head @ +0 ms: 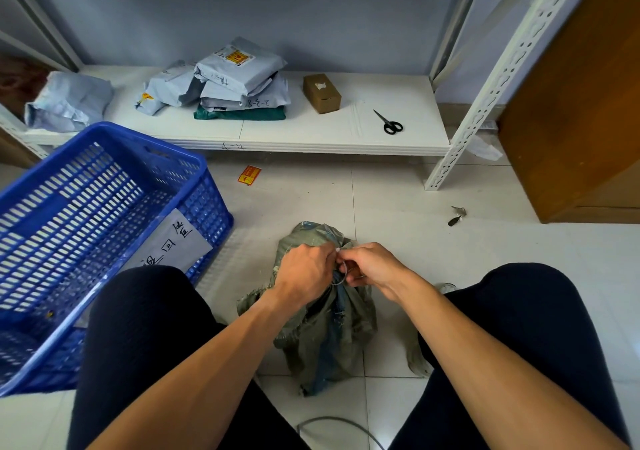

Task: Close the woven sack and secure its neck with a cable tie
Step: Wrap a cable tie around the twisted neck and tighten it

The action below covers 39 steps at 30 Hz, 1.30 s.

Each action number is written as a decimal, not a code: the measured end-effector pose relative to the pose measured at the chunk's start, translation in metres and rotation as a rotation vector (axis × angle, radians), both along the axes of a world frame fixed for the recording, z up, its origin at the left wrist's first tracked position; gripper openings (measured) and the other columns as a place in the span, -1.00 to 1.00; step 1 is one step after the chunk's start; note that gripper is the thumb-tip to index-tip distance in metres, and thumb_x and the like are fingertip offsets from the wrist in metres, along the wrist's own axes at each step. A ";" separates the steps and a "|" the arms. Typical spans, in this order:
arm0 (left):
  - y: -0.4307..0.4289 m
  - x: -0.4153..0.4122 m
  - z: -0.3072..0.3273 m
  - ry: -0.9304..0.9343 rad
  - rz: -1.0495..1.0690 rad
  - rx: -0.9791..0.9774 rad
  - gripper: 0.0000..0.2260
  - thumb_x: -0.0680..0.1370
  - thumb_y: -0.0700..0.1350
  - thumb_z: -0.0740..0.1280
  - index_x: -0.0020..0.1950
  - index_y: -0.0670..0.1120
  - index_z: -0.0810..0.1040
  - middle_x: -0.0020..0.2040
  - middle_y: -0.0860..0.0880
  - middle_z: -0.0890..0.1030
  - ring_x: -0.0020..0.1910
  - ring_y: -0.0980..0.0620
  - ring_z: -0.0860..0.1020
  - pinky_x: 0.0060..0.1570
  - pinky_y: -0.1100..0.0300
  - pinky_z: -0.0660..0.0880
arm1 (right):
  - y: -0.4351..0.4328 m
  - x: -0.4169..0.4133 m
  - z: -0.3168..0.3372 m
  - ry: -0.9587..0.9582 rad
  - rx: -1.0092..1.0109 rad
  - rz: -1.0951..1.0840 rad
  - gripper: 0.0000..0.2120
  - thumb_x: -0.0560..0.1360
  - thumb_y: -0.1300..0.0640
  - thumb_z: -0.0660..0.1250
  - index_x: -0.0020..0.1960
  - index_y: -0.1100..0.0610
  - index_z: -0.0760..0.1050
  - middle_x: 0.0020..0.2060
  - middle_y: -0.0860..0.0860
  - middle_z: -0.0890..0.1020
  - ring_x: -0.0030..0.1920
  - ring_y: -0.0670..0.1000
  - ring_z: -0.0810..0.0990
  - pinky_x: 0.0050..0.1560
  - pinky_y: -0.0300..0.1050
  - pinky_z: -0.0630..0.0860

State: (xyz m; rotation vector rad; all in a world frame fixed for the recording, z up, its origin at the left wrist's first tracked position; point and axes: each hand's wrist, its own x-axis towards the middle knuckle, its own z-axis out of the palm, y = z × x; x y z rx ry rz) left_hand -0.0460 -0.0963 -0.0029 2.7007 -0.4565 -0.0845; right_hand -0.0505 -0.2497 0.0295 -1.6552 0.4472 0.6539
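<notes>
Green woven sack [322, 339] upright, neck up, hands [304, 271] [375, 266] pinching cable tie [341, 273]

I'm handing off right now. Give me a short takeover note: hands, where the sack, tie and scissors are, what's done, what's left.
Left hand: gripping the gathered neck of the woven sack, which stands on the floor between the knees.
Right hand: pinching the cable tie at the neck.
Done: sack mouth bunched shut; tie looped at the neck.
Left: whether the tie is threaded and cinched can't be told, so check it and pull tight. If the tail needs trimming, scissors lie on the low shelf ahead.
</notes>
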 end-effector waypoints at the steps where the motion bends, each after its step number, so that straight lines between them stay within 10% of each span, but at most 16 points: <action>1: 0.000 -0.001 0.000 -0.011 0.001 0.007 -0.78 0.68 -0.12 0.15 -0.03 -0.10 0.56 -0.23 -0.09 0.66 -0.32 -0.15 0.62 -0.27 0.01 0.59 | 0.000 0.000 0.000 0.016 -0.006 -0.004 -0.85 0.60 0.16 0.31 -0.07 0.19 0.61 -0.36 0.03 0.60 -0.43 -0.05 0.51 -0.28 -0.16 0.52; 12: 0.000 0.002 0.002 -0.023 -0.015 0.023 -0.83 0.64 -0.13 0.20 -0.04 -0.09 0.57 -0.26 -0.07 0.62 -0.34 -0.17 0.60 -0.36 0.01 0.51 | 0.003 0.003 -0.001 -0.174 -0.277 0.019 -0.86 0.48 0.06 0.40 -0.14 0.13 0.59 -0.28 0.03 0.66 -0.29 0.00 0.61 -0.19 -0.06 0.58; 23: -0.001 0.003 -0.003 -0.048 -0.066 -0.009 -0.81 0.65 -0.03 0.20 -0.01 -0.07 0.55 -0.23 -0.08 0.66 -0.29 -0.15 0.62 -0.25 0.00 0.59 | -0.003 0.000 0.010 -0.079 -0.094 -0.076 -0.74 0.58 0.17 0.23 -0.25 0.20 0.54 -0.46 0.02 0.47 -0.51 -0.04 0.40 -0.49 -0.25 0.39; 28: 0.002 0.004 -0.003 0.010 -0.103 -0.028 -0.71 0.65 0.12 0.18 0.25 0.01 0.53 -0.22 -0.02 0.68 -0.35 0.02 0.63 -0.23 0.11 0.62 | 0.003 -0.001 0.006 -0.027 -0.021 -0.154 -0.77 0.55 0.19 0.23 -0.25 0.19 0.52 -0.48 0.02 0.45 -0.55 -0.03 0.35 -0.46 -0.17 0.39; 39: 0.003 0.002 0.000 -0.104 -0.173 -0.011 -0.72 0.67 0.05 0.09 0.15 0.02 0.57 -0.22 0.00 0.64 -0.35 -0.02 0.59 -0.30 0.07 0.57 | 0.000 -0.002 0.010 0.001 -0.018 -0.118 -0.81 0.52 0.18 0.21 -0.25 0.15 0.48 -0.61 -0.08 0.34 -0.58 -0.07 0.26 -0.43 -0.16 0.42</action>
